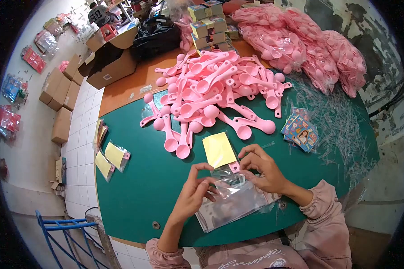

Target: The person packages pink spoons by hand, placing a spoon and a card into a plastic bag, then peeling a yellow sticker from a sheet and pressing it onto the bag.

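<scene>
A clear plastic bag with a yellow card (220, 150) and a pink measuring spoon (234, 167) inside lies in front of me, the spoon's handle end showing below the card. My left hand (194, 193) is closed on the bag's open end at its left side. Thumb and fingers of my right hand (265, 171) pinch the same end near the spoon handle. Under my hands is a stack of clear plastic bags (231, 208). Beyond them rises a large heap of pink measuring spoons (215, 85).
Filled packets (116, 154) lie at the table's left edge. Printed cards (302, 132) and loose clear plastic strips (336, 121) are on the right. Behind the heap stand stacked card bundles (209, 31), bulging bags of pink spoons (296, 40) and an open cardboard box (110, 67).
</scene>
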The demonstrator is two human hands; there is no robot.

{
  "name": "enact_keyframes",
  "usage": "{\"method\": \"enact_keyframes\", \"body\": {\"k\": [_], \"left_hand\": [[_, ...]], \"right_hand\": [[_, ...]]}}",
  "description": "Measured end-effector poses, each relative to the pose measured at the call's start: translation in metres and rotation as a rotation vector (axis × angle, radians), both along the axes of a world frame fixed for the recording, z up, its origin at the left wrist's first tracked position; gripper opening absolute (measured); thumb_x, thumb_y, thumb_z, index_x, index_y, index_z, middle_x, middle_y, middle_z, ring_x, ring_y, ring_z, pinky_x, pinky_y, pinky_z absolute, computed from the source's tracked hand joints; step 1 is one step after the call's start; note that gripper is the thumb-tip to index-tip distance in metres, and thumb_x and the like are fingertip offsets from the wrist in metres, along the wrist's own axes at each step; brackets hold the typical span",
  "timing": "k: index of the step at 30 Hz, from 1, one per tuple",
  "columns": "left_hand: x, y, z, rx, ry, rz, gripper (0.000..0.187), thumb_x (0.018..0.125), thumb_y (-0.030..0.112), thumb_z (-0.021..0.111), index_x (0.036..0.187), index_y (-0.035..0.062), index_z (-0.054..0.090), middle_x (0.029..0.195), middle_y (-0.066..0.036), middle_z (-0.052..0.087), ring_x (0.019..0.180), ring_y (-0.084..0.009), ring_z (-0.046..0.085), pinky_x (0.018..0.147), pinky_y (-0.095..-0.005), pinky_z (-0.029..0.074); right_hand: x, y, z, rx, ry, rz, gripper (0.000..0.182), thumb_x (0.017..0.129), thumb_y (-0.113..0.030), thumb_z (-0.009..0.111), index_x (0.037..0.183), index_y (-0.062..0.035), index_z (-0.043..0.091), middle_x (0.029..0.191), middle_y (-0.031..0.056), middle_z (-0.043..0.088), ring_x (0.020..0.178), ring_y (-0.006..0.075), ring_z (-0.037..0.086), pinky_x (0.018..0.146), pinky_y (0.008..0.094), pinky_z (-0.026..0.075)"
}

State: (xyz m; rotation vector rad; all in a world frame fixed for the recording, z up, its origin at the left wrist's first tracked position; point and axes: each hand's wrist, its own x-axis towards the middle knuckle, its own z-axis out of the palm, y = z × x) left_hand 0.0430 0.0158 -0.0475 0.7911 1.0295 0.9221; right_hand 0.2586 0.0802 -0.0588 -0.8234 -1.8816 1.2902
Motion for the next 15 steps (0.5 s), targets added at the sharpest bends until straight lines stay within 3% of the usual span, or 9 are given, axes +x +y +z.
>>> {"method": "enact_keyframes", "body": {"k": [1, 3, 6, 7, 9, 12, 15], "left_hand": [[0.004, 0.0, 0.001, -0.003, 0.0, 0.002, 0.015, 0.09, 0.007, 0.041, 0.103, 0.0039, 0.046, 0.095, -0.011, 0.058, 0.081, -0.015, 0.058, 0.066, -0.024, 0.049], [0.016, 0.002, 0.004, 0.401, 0.651, 0.013, 0.022, 0.083, 0.003, 0.053, 0.104, 0.0034, 0.048, 0.093, -0.009, 0.055, 0.077, -0.0151, 0.058, 0.058, -0.0234, 0.05], [0.016, 0.004, 0.001, 0.492, 0.684, -0.084, 0.023, 0.075, -0.001, 0.06, 0.096, 0.0003, 0.051, 0.092, -0.009, 0.052, 0.081, -0.0165, 0.057, 0.058, -0.0241, 0.052], [0.016, 0.005, -0.001, 0.439, 0.73, -0.051, 0.014, 0.075, 0.002, 0.063, 0.087, -0.0005, 0.055, 0.093, -0.009, 0.051, 0.081, -0.0163, 0.057, 0.061, -0.0244, 0.053], [0.017, 0.005, -0.003, 0.451, 0.75, -0.002, 0.013, 0.076, 0.005, 0.063, 0.087, -0.0003, 0.057, 0.091, -0.009, 0.051, 0.078, -0.0167, 0.058, 0.059, -0.0249, 0.053], [0.016, 0.004, -0.008, 0.459, 0.749, 0.062, 0.013, 0.077, 0.007, 0.064, 0.086, -0.0003, 0.058, 0.089, -0.009, 0.052, 0.074, -0.0168, 0.059, 0.057, -0.025, 0.053], [0.018, 0.005, -0.009, 0.442, 0.742, 0.084, 0.013, 0.076, 0.008, 0.064, 0.084, -0.0011, 0.059, 0.087, -0.009, 0.053, 0.072, -0.0161, 0.059, 0.056, -0.0247, 0.053]], "right_hand": [[0.0, 0.001, -0.001, -0.003, 0.0, 0.002, 0.014, 0.075, -0.004, 0.063, 0.085, -0.0027, 0.054, 0.099, 0.0096, 0.043, 0.083, 0.0155, 0.052, 0.066, 0.0259, 0.046], [0.001, 0.003, -0.004, -0.086, 0.044, 0.033, 0.012, 0.078, -0.007, 0.061, 0.084, -0.0013, 0.052, 0.101, 0.0094, 0.044, 0.085, 0.0119, 0.051, 0.063, 0.0228, 0.047], [0.0, 0.003, 0.001, -0.118, -0.002, 0.048, 0.012, 0.082, -0.009, 0.058, 0.085, 0.0003, 0.051, 0.095, 0.0076, 0.05, 0.082, 0.0103, 0.052, 0.063, 0.0219, 0.048], [0.0, 0.004, -0.004, -0.121, -0.002, 0.049, 0.012, 0.082, -0.009, 0.058, 0.085, 0.0003, 0.051, 0.095, 0.0076, 0.05, 0.082, 0.0103, 0.052, 0.063, 0.0219, 0.048], [-0.001, 0.006, -0.016, -0.397, 0.097, 0.128, 0.013, 0.085, -0.011, 0.056, 0.084, 0.0015, 0.051, 0.085, 0.0053, 0.054, 0.075, 0.011, 0.056, 0.065, 0.0229, 0.049], [-0.004, 0.006, -0.011, -0.59, 0.14, 0.078, 0.013, 0.085, -0.01, 0.056, 0.084, 0.0016, 0.05, 0.075, 0.0041, 0.056, 0.071, 0.0123, 0.06, 0.063, 0.0242, 0.051], [-0.007, 0.004, -0.009, -0.57, 0.137, 0.019, 0.014, 0.084, -0.008, 0.058, 0.085, 0.0015, 0.048, 0.076, 0.0057, 0.056, 0.069, 0.013, 0.061, 0.058, 0.0244, 0.051]]}}
